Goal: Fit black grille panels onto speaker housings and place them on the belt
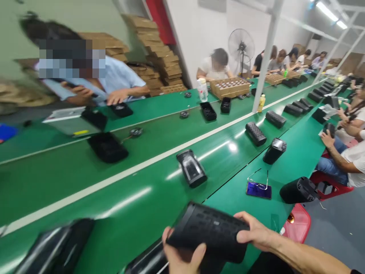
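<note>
A black portable speaker (213, 232) with a patterned grille and a small light badge is held tilted at the bottom centre. My left hand (184, 254) grips its left end, thumb on the front face. My right hand (255, 231) is closed around its right end. Partly hidden below it lies another black, shiny object (149, 259). A glossy black speaker (191, 168) rests on the green conveyor belt (137, 213) ahead. At the lower left, a blurred black, shiny item (54, 247) also lies on the belt.
Right of the belt, a phone (259, 191) with eyeglasses on it lies near black speakers (298, 190). Across, a co-worker in a light blue shirt (122, 78) handles a black part. Black housings (108, 147) sit on the far belt; a white post (266, 57) rises beyond.
</note>
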The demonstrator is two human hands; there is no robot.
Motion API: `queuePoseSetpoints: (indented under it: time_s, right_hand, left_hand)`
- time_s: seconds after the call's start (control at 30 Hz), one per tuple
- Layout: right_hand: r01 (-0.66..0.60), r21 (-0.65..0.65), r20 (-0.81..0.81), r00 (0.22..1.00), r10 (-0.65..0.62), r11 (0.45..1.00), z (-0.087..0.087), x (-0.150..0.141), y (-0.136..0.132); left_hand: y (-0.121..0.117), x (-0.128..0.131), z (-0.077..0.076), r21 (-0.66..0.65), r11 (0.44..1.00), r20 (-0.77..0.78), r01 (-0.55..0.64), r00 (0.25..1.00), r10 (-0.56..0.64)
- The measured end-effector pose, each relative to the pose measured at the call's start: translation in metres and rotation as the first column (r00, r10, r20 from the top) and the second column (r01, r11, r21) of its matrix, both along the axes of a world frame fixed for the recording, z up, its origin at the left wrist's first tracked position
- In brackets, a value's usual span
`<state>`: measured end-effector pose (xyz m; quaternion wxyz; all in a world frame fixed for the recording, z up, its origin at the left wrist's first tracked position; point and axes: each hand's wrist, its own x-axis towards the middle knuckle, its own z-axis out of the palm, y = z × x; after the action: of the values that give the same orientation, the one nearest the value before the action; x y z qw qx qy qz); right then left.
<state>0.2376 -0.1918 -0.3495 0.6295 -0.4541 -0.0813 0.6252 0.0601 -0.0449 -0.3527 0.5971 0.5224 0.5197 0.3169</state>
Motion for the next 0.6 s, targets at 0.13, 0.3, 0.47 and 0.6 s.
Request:
queuePoseSetpoints:
  time_s: [0.13, 0.3, 0.47, 0.6]
  right_hand:
    - [0.099, -0.017, 0.026, 0.995, -0.099, 0.995, -0.012, 0.028, 0.019]
    - [0.288, -0.086, 0.196, 0.944, -0.267, 0.954, -0.022, 0.112, 0.095]
    - [0.412, -0.23, 0.407, 0.864, -0.298, 0.881, -0.073, 0.204, 0.185]
    - [0.359, -0.41, 0.502, 0.856, -0.122, 0.838, -0.097, 0.242, 0.207]
  left_hand:
    - [-0.004, 0.03, 0.017, 0.065, 0.998, 0.159, -0.004, 0.987, -0.006]
    - [-0.065, -0.005, 0.004, -0.015, 0.991, 0.018, -0.13, 0.991, 0.13]
    - [-0.155, -0.094, -0.037, -0.032, 0.768, -0.342, -0.64, 0.729, 0.593]
    - [-0.184, -0.147, -0.073, 0.077, 0.506, -0.515, -0.859, 0.401, 0.758]
